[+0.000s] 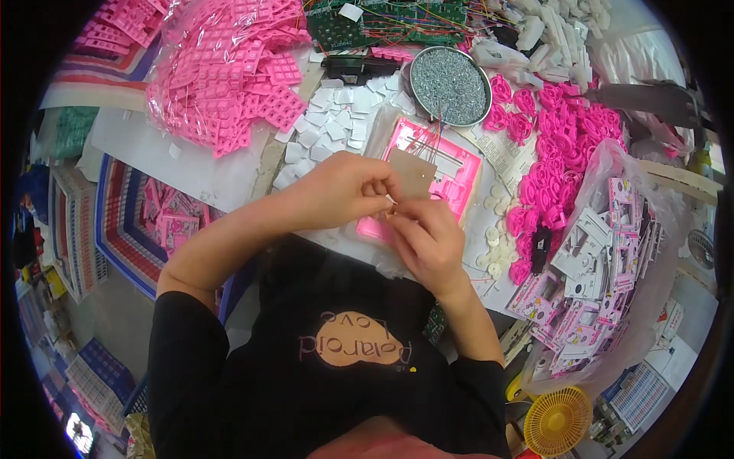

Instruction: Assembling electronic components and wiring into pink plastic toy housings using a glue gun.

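In front of me a pink plastic housing (456,170) lies on the worktable, partly covered by my hands. Over it is a flat brown board (414,174), with several thin wires rising beyond it toward the far side. At the board's near edge my left hand (353,191) has its thumb and index finger pinched together. My right hand (430,236) meets it there from the right, fingertips also closed. Whatever small thing sits between the fingertips is too hidden to name.
Beyond the housing stands a round bowl of small metal screws (449,86). White square pieces (332,118) and bagged pink keypads (229,84) lie far left. Pink plastic parts (562,130), white discs (495,246) and bagged printed panels (592,279) crowd the right. Green circuit boards (390,27) lie at the back.
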### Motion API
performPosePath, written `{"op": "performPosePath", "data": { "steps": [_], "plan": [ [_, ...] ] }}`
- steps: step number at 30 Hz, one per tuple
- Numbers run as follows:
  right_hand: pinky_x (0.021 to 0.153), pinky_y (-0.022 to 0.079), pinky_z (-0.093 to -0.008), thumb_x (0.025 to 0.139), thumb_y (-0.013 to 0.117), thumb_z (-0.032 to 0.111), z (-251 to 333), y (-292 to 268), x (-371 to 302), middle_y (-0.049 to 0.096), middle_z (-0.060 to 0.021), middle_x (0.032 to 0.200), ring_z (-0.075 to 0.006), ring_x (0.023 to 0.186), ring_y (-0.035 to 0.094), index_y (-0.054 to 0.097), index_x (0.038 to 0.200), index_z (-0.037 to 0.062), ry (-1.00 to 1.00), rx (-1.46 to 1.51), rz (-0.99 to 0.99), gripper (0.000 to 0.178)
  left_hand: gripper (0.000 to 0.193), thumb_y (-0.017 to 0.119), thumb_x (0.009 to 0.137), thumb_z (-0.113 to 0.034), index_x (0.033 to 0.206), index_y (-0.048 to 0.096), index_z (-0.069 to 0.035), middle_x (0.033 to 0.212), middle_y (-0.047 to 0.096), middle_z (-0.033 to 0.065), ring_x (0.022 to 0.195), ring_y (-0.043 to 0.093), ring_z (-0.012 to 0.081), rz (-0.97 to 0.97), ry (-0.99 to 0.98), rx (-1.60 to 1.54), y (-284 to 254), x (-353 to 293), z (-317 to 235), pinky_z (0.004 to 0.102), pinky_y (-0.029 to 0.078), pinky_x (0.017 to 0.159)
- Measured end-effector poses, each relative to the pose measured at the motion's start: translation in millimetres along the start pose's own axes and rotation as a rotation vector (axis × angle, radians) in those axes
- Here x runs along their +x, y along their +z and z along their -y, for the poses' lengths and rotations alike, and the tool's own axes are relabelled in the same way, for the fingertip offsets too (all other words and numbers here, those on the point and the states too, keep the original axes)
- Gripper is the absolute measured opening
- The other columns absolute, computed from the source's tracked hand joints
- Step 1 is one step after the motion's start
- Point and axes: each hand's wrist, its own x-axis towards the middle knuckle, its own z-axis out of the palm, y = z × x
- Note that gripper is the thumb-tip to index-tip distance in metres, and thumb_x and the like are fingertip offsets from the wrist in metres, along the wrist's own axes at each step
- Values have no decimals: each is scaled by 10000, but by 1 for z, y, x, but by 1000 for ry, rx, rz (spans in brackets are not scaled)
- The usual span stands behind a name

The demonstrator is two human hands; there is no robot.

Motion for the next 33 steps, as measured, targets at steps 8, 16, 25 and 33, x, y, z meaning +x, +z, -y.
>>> {"op": "performPosePath", "data": {
  "steps": [8,16,25,33],
  "plan": [
    [727,466,-379,736,759,102,-1,15,-6,607,-44,930,-266,906,574,698,856,58,-27,-171,39,142,99,693,835,-73,903,623,-56,867,594,102,807,601,327,-160,501,693,18,-9,19,417,501,683],
    [723,421,-389,765,750,115,11,-6,-7,580,-38,869,-257,835,537,732,1049,68,46,-154,286,289,198,700,847,-55,1018,603,-35,919,574,96,801,581,288,-527,195,166,11,-4,32,370,485,705],
    [714,416,-392,806,756,141,8,6,-17,559,-54,822,-256,836,542,698,1154,43,68,-138,178,366,121,714,842,-82,841,603,-35,889,601,94,866,586,280,-82,342,658,-7,-48,22,408,448,752],
    [714,420,-395,823,744,164,25,2,-10,553,-65,834,-254,820,545,647,1286,43,133,-247,318,487,133,704,890,-52,842,584,-21,862,684,51,583,552,105,-535,266,371,-10,-11,-2,261,415,515]
  ]
}}
